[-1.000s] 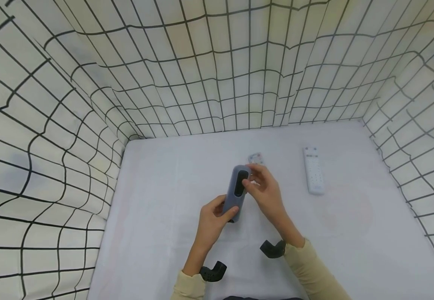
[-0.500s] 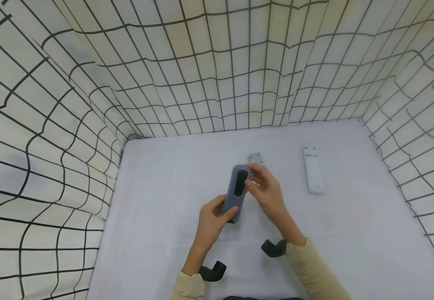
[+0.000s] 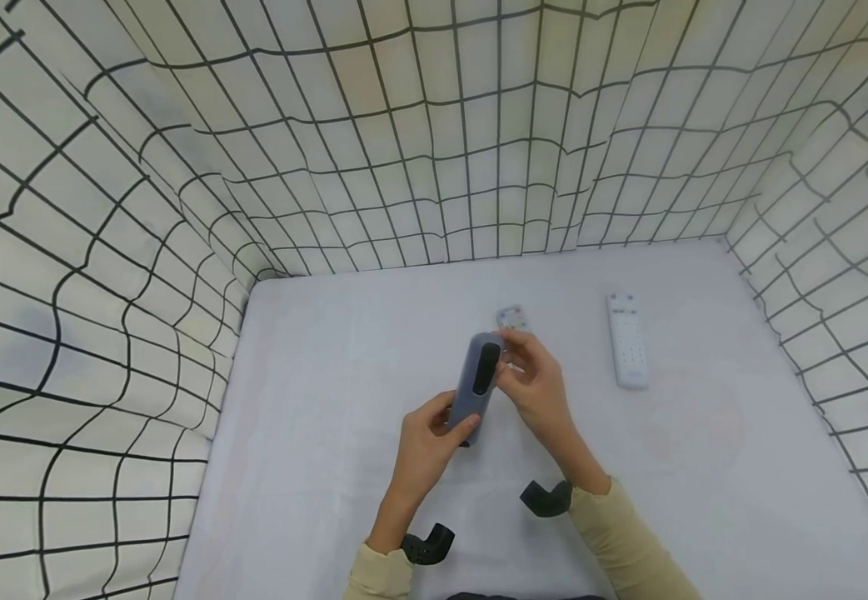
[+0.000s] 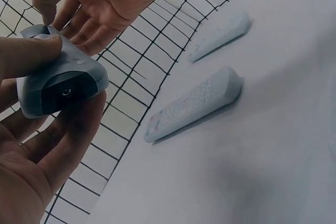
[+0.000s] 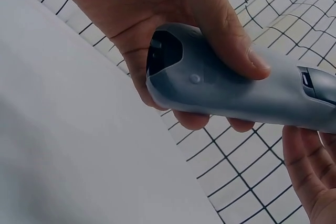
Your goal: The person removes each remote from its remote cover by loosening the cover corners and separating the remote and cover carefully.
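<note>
A dark remote control in a blue-grey translucent sleeve (image 3: 467, 392) is held off the white table, its back with a long dark oval opening facing up in the head view. The left hand (image 3: 422, 446) grips its near end, thumb on top and fingers beneath. Around its far right edge, the right hand (image 3: 535, 383) has thumb and fingers curled, pinching it. An opening in the sleeve's near end (image 5: 165, 53) shows dark plastic in the right wrist view. Part of the far end is hidden by the right hand.
A white remote control (image 3: 629, 342) lies on the white table (image 3: 314, 358) to the right. Another pale remote (image 3: 511, 317) lies beyond the right hand, mostly covered by it. White walls with a black grid (image 3: 434, 142) enclose the back and sides.
The right thumb has slid off the dark oval opening to the remote's right edge. The held remote has shifted slightly right and turned a little. The table remotes stay put.
</note>
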A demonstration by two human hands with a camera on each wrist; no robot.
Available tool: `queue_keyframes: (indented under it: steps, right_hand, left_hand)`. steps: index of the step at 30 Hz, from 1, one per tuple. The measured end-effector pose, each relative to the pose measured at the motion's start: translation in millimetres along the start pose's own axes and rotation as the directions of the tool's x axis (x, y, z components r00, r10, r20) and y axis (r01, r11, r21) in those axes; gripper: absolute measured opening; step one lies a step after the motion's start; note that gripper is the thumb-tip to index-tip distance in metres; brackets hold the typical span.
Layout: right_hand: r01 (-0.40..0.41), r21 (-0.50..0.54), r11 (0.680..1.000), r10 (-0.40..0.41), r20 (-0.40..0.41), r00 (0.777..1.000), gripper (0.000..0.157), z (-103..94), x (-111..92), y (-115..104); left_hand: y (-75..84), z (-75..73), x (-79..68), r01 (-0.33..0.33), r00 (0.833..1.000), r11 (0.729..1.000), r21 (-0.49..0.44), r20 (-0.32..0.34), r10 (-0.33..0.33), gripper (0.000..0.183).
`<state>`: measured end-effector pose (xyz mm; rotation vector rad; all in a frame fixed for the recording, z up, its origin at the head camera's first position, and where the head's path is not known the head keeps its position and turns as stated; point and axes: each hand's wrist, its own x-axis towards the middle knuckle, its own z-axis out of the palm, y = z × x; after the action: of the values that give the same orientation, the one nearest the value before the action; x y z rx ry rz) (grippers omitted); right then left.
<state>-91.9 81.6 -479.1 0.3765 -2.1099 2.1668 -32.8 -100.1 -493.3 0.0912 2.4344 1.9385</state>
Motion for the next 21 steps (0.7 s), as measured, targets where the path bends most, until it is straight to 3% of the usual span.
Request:
queue_keyframes:
  steps: [9,21]
  right_hand:
    - [-0.03,-0.035,0.999,0.029,-0.011,1.0,0.045,1.0,-0.2,-2.4]
    - [-0.021,-0.07,0.997,0.018,-0.034,0.999,0.039,4.0,-2.2,-0.6]
  left_hand:
    - [-1.6,0.2,-0.3,-0.033,0.999,0.994,0.102,-0.034,0.037,0.035]
    - [-3.0,-0.7,-0.1,-0.066,0.996,0.99,0.129,-0.046,0.072,0.035]
